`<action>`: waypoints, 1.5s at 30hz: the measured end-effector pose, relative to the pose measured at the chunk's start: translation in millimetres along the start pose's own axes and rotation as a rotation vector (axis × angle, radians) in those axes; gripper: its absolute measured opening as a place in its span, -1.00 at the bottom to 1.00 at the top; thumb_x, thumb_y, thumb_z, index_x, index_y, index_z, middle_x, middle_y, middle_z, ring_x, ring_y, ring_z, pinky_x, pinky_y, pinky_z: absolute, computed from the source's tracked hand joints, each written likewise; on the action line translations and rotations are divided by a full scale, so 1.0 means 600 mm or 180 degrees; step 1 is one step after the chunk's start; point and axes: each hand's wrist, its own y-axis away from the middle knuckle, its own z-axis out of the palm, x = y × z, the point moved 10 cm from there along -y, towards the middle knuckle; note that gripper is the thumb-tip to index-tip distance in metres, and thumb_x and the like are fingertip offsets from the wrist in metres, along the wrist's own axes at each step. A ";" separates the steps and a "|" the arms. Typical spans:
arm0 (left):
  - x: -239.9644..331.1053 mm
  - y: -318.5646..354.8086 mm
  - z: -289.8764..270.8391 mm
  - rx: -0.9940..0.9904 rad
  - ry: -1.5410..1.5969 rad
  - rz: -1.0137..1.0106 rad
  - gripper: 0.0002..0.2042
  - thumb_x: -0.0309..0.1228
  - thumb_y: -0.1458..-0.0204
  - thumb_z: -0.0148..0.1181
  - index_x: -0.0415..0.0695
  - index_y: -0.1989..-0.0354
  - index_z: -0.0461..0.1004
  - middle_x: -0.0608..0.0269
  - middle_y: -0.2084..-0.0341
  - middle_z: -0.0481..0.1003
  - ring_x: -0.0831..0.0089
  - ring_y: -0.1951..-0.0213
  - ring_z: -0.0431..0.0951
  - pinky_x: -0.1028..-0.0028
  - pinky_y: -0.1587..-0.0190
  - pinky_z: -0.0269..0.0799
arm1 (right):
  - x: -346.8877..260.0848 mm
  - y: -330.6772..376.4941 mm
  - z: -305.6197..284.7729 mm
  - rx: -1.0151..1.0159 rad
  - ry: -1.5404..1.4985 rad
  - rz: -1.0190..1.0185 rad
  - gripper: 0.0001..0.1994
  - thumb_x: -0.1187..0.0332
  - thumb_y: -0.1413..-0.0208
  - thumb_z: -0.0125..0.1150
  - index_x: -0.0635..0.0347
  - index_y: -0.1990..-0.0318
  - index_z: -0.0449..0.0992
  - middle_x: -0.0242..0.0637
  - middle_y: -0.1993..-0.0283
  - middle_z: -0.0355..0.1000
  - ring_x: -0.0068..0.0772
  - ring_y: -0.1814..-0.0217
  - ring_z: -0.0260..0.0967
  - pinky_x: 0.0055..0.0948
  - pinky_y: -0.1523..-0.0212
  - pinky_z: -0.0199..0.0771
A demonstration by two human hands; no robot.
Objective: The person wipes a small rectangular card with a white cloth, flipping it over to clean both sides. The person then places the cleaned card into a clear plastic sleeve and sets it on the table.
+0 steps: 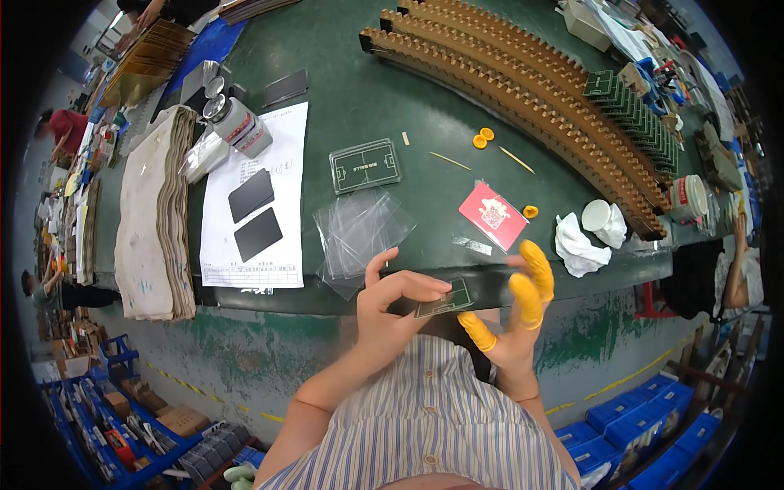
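Note:
Near the table's front edge, my left hand [387, 314] pinches a small dark green card [460, 296] printed with white football-pitch lines. My right hand [513, 347] is at the card's right side, fingers spread, with yellow finger cots on the thumb and two fingers. Its thumb tip lies close to the card's corner; whether they touch I cannot tell. Beyond my left hand, clear plastic sheets [363, 233] lie in a loose pile. A stack of similar green pitch cards [365, 167] sits behind them. Farther right are a red card [492, 216] and a small clear strip [471, 244].
Long slotted brown racks [490, 73] curve across the back right, with green cards [633, 122] standing in one. White crumpled cloth [581, 249] and a white tub [688, 198] are at right. At left are stained boards [151, 220], a paper sheet [286, 163] and a grey bottle [241, 126].

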 end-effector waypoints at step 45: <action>0.014 -0.010 0.018 -0.0414 -0.0634 0.0153 -0.84 -0.53 0.27 0.36 0.02 0.49 0.56 0.51 0.43 0.58 0.50 0.20 0.52 0.25 -0.23 -0.06 | 0.022 0.025 0.005 -0.0388 -0.0913 0.0542 -0.06 0.60 0.12 0.32 -0.10 -0.35 -0.17 -0.34 0.20 0.52 -0.23 -0.07 0.38 -0.25 -0.04 0.34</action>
